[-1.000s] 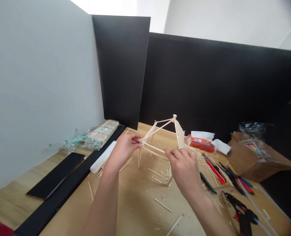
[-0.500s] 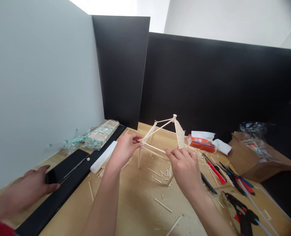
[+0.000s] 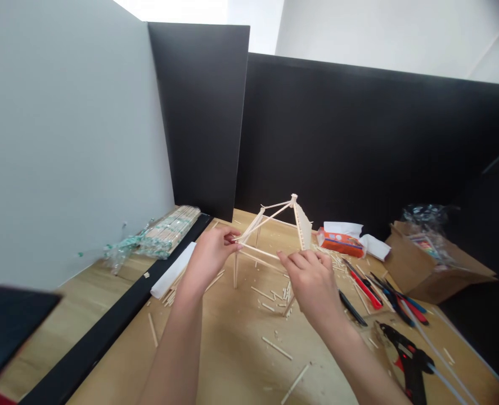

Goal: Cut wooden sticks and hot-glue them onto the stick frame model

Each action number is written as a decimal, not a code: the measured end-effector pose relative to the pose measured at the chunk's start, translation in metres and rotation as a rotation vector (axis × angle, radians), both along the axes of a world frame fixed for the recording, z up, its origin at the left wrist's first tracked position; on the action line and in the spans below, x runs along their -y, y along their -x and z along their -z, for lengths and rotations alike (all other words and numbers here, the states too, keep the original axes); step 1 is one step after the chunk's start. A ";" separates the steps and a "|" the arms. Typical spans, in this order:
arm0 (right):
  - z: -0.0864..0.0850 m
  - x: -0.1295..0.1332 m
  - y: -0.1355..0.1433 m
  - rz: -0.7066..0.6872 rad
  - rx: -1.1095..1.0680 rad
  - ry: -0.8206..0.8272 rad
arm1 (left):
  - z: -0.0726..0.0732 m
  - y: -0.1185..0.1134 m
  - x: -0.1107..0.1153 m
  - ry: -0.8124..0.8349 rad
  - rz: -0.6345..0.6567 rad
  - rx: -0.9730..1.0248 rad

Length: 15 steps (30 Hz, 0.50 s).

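Observation:
A small pavilion-like frame of thin wooden sticks [image 3: 270, 216] stands on the table, with a slatted roof panel [image 3: 302, 225] on its right side. My left hand [image 3: 215, 256] pinches the frame's near left corner, where several sticks meet. With fingers closed, my right hand [image 3: 313, 280] grips the other end of a wooden stick [image 3: 260, 251] that runs across the front between both hands. The near right corner is hidden behind the right hand. Under and in front of the frame lie short cut stick pieces [image 3: 277, 349].
Bundled sticks in plastic [image 3: 171, 230] lie at left, beside a black strip [image 3: 106, 349]. A phone [image 3: 15, 320] shows at the left edge. At right are a glue gun [image 3: 412, 357], pliers [image 3: 401, 304], a red cutter [image 3: 367, 287], an orange tissue pack [image 3: 340, 243] and a cardboard box [image 3: 439, 267].
Another person's hand at the left has gone out of view, and the phone has moved toward the left edge, lifted from the table. My hands keep their hold; the view has shifted slightly.

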State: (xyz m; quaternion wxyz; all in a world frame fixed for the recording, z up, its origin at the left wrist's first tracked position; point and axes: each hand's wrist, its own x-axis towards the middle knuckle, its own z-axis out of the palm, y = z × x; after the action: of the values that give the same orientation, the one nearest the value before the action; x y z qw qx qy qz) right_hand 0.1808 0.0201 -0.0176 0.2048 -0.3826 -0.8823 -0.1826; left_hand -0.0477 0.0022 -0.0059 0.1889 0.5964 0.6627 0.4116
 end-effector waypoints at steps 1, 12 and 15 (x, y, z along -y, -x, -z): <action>0.000 0.000 -0.001 -0.012 -0.012 0.004 | 0.000 0.000 0.001 -0.002 -0.024 -0.026; 0.004 -0.006 -0.006 -0.061 -0.108 -0.011 | -0.003 -0.043 -0.004 -0.326 0.259 -0.471; 0.003 -0.006 -0.006 -0.064 -0.113 -0.011 | 0.003 -0.052 -0.016 -0.289 0.306 -0.485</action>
State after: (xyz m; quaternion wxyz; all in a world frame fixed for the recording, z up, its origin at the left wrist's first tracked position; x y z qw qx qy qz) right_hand 0.1866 0.0261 -0.0209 0.2618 -0.3628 -0.8801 -0.1588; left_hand 0.0046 0.0181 -0.0094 -0.0013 0.7905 0.5258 0.3142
